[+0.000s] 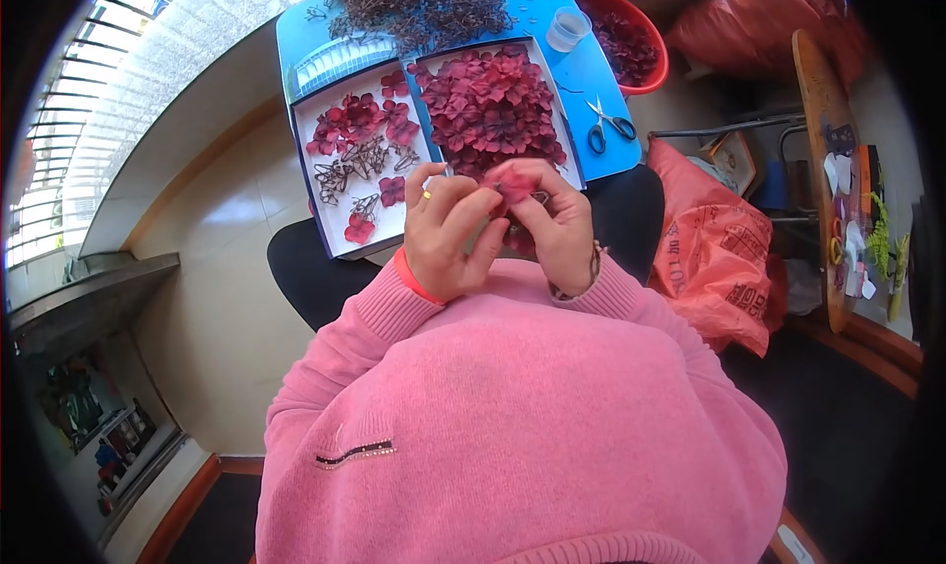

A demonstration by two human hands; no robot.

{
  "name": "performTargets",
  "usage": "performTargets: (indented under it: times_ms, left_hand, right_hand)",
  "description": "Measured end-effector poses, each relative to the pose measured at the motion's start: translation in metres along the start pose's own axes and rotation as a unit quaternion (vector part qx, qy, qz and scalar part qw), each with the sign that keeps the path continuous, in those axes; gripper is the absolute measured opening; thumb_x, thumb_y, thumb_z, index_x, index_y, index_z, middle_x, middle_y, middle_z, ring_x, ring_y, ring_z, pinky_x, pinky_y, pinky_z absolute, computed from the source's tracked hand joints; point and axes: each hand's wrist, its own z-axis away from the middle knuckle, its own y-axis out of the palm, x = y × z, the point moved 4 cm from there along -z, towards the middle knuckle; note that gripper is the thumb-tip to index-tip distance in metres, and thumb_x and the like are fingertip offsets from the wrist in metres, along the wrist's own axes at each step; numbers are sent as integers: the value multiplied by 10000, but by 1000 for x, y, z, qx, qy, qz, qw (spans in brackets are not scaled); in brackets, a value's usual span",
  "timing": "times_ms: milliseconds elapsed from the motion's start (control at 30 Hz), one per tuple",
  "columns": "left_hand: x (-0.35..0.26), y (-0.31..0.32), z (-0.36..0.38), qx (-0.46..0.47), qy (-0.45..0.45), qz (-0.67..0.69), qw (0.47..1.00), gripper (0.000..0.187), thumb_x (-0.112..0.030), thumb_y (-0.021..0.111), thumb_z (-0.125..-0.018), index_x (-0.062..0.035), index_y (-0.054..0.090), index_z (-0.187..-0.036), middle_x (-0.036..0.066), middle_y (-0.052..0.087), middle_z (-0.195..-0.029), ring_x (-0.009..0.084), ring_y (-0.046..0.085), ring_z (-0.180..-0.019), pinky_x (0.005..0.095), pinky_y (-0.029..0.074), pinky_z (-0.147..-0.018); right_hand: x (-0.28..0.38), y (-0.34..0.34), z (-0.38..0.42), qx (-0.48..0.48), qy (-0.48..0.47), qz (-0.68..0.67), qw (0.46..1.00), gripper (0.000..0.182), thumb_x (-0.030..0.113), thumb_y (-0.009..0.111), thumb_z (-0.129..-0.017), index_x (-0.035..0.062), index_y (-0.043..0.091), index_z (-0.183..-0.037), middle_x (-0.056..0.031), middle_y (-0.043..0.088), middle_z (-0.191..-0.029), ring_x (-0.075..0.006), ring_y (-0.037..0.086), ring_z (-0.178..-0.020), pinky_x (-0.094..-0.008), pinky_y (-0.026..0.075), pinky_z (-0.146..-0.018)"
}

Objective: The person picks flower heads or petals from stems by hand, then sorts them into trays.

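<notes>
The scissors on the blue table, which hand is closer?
Right. The right hand is below and slightly left of the scissors in the picture; the left hand is also below, but much farther left.

Printed red sack (711,244), upright wooden board (814,86), barred window (74,111), pale floor (202,337)

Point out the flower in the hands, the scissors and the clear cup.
Flower (512,183), head view: on its upper petals.
Scissors (600,119), head view: near the pivot.
Clear cup (568,32), head view: on its side wall.
</notes>
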Motion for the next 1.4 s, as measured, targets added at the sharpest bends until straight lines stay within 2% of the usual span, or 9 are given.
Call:
performTargets:
  times_ms: [167,300,400,500,700,1000,1100,1233,1400]
  left_hand:
    - [26,14,19,-11,-162,88,983,121,7,602,-812,7,584,-932,86,553,-857,151,522,-760,238,404,-703]
    - [44,24,35,9,-356,253,899,70,-27,521,-880,12,577,-896,76,543,-814,139,518,-761,261,416,-695]
    - [40,20,38,-42,-366,264,892,57,-26,531,-886,3,572,-912,35,526,-874,89,477,-786,222,386,-705]
    - [27,8,30,-28,-247,187,950,54,-3,560,-843,-3,572,-896,49,513,-860,120,485,-777,234,391,-718]
    - [16,3,18,25,-212,126,969,129,8,601,-753,-9,582,-879,77,504,-831,164,483,-766,268,400,-713]
    - [11,14,11,78,-160,41,983,112,-79,633,-735,-70,601,-842,78,548,-815,251,519,-781,366,352,-792]
    - [20,16,18,90,-225,87,966,62,-63,609,-786,-49,579,-839,93,526,-820,249,510,-768,351,371,-759]
    - [37,18,27,70,-292,181,937,50,-44,569,-855,-6,539,-865,121,482,-839,258,497,-756,313,399,-673]
    - [36,22,29,49,-299,164,939,37,-41,553,-863,-12,535,-875,127,484,-875,263,498,-771,331,404,-688]
  right_hand:
    - [-13,-7,-6,-26,72,-7,997,61,44,590,-894,22,599,-950,7,603,-758,-35,556,-645,-166,424,-542]
    - [-27,-14,-11,-58,84,24,994,77,21,589,-878,13,578,-953,6,604,-756,-33,557,-690,-170,429,-597]
    - [-30,-17,-15,-84,1,51,995,75,29,575,-873,9,560,-944,1,600,-743,-28,539,-668,-186,432,-590]
    - [-36,-23,-16,-92,-10,102,990,88,25,575,-852,9,555,-937,-13,600,-745,-42,542,-661,-209,441,-589]
    - [-25,-15,-14,-116,-129,231,957,127,23,569,-835,15,543,-959,-54,595,-706,-107,571,-623,-262,465,-573]
    - [-5,-3,-6,-113,-119,319,934,110,36,556,-853,14,542,-960,-100,630,-732,-157,622,-662,-298,486,-595]
    - [-24,-13,-14,-96,-78,233,965,101,53,555,-867,14,553,-960,-98,613,-766,-147,597,-646,-289,474,-597]
    - [-2,-20,-14,-83,-198,299,930,105,50,567,-864,22,581,-964,-70,557,-839,-129,535,-655,-257,436,-580]
    - [8,-3,-7,55,-225,339,912,85,21,596,-829,17,605,-913,-117,603,-842,-224,578,-695,-315,471,-606]
